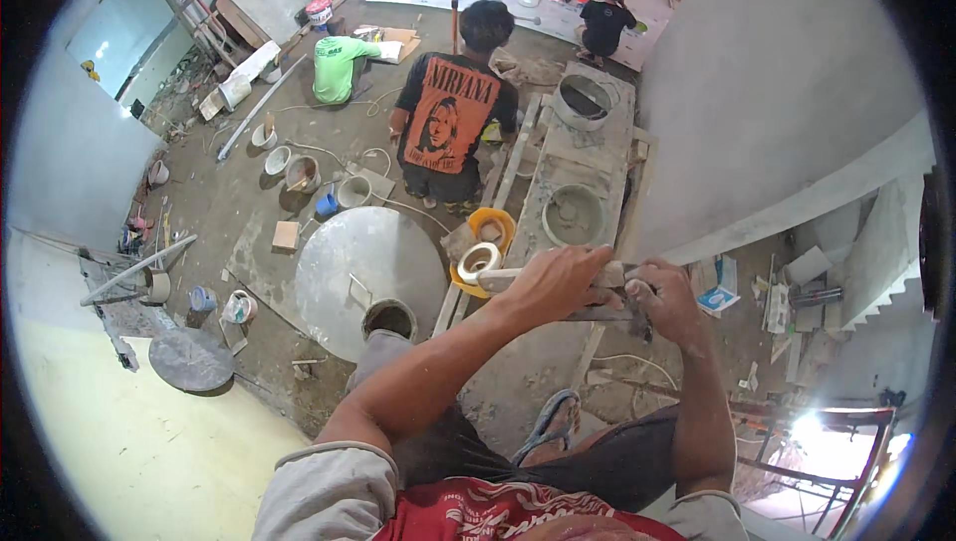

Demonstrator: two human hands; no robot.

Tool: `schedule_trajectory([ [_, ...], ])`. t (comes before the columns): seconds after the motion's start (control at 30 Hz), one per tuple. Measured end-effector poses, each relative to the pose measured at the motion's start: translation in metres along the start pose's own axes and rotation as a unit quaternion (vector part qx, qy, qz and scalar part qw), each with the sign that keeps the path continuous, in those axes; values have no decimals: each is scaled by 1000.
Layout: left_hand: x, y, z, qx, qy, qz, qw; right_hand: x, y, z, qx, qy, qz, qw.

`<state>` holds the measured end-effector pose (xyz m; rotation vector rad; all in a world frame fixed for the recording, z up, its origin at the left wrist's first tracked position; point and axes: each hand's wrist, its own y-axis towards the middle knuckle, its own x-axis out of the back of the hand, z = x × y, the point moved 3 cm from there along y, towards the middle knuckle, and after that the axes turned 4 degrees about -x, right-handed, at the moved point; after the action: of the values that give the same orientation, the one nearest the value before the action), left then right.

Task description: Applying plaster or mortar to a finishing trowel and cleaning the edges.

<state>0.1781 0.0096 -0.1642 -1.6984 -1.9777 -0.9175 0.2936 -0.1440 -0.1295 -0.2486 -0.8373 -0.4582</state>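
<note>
My left hand (560, 287) is closed over a pale, flat bar-like tool (500, 279), whose left end sticks out past my wrist. My right hand (665, 300) is closed at the tool's right end, the thumb and fingers bent together; what they grip is mostly hidden. Just beyond both hands, a round bucket (572, 215) with grey wet mix sits on a dusty plank platform (588, 158). To the left of my left hand, a yellow tub (506, 225) holds rolls of tape (479, 260).
A second grey bucket (584, 103) stands farther along the platform. A person in a black shirt (453, 113) crouches ahead; others sit beyond. On the left lie a large round grey board (370, 272), a mix-filled pot (389, 319) and several pails. A grey wall (767, 93) rises at right.
</note>
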Motion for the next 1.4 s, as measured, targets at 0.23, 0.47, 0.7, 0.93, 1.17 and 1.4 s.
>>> schedule_trajectory([
  [0.23,-6,-2,7,-32,-23,6,999,-10,-1,7,-32,-72,107,991],
  [0.47,-11,-3,8,-38,-1,20,999,-13,-4,10,20,-69,101,992],
  [0.7,-7,3,4,-15,-60,32,998,-16,-4,-11,55,-52,48,996],
  [0.93,5,10,14,43,17,-122,991,4,1,12,-3,-87,-94,992],
  [1.17,-2,1,58,428,-656,-158,601,-4,-3,18,170,-297,-155,927],
  [1.4,-8,3,75,358,-728,-262,522,-8,1,41,199,-250,-125,939],
])
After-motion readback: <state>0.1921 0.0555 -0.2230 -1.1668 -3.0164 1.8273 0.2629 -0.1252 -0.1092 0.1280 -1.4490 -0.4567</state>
